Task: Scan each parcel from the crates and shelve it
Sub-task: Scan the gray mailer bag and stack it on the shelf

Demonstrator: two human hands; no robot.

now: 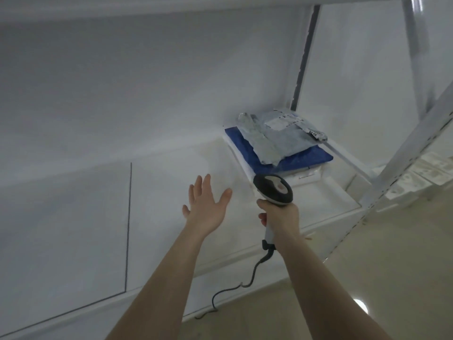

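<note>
Parcels (277, 141) stacked on shelf (171, 182); scanner (273, 190) near.

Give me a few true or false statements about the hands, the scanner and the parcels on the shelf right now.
1. The right hand grips the scanner. True.
2. The left hand holds a parcel. False: it is open, fingers spread, holding nothing.
3. The grey parcel lies on top of the blue parcel. True.
4. The parcels sit at the left end of the shelf. False: they are stacked at its right end, by the upright.
5. The scanner is cordless. False: a cable trails from its handle.
</note>
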